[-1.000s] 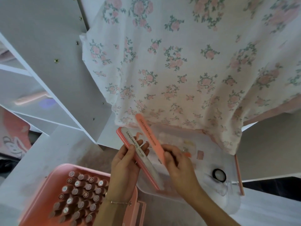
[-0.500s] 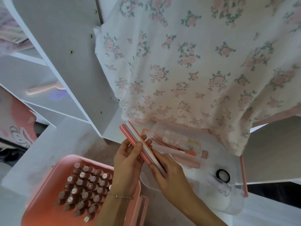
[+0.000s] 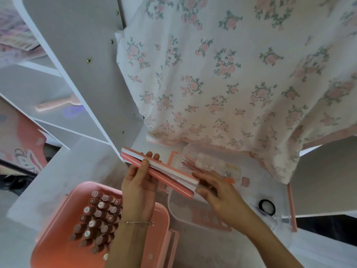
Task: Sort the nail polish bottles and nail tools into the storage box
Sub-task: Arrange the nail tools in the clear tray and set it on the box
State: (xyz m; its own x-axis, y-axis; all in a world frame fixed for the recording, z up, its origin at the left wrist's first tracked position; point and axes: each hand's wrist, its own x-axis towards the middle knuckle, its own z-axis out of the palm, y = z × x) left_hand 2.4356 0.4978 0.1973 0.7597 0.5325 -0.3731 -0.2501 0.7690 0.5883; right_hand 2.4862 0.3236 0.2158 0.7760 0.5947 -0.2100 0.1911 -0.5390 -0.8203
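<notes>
My left hand (image 3: 140, 187) grips a stack of pink and white nail files (image 3: 168, 172) near its middle, thumb on top. My right hand (image 3: 216, 196) presses flat against the stack's right end. The stack hovers over the left rim of a clear plastic tray (image 3: 193, 217). That tray holds thin pink tools (image 3: 193, 164) and a small clear case of nail tips (image 3: 212, 164). Bottom left, a pink storage box (image 3: 58, 246) is packed with several upright nail polish bottles (image 3: 98, 213).
A floral cloth (image 3: 231, 74) hangs over the far side of the white table (image 3: 69, 171). A black-rimmed round jar (image 3: 267, 206) and a small pink square (image 3: 245, 181) lie at the right. White shelves (image 3: 58, 89) rise at the left.
The orange file that my right hand held apart has joined the files in my left hand. The stack has tipped flatter and my right hand now pushes against its end.
</notes>
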